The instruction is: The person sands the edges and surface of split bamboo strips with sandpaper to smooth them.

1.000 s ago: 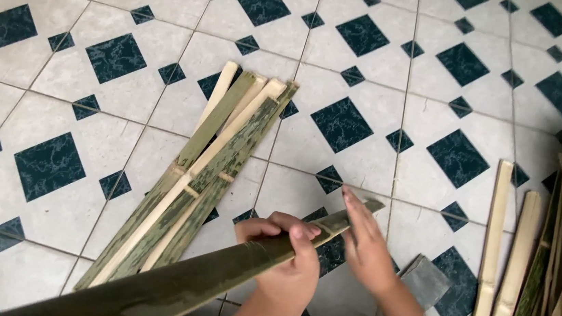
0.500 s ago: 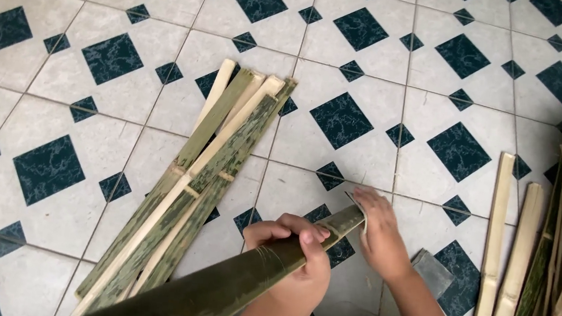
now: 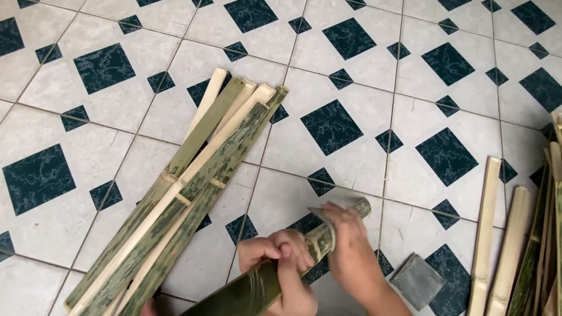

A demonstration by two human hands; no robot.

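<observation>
1. The tiled floor (image 3: pixel 379 140), white with dark diamond insets, spreads out beneath both my hands and carries everything here.
2. Far to the right of my right hand lies a heap of split bamboo strips (image 3: pixel 561 247), with two pale slats on its near edge.
3. Left of my left hand, a bundle of green and pale bamboo slats (image 3: pixel 188 190) lies slanted on the floor, fanning up and away from me.
4. The green bamboo piece (image 3: pixel 247 299) runs slantwise from the bottom edge up to the right, passing through both my hands, its far end poking out just beyond my right hand.
5. My left hand (image 3: pixel 283 275) is closed tight around the bamboo piece, fingers wrapped over the top.
6. My right hand (image 3: pixel 351 251) is curled over the bamboo piece near its far end, gripping it there.
7. A small grey flat square (image 3: pixel 418 281) lies on the floor just right of my right wrist.
</observation>
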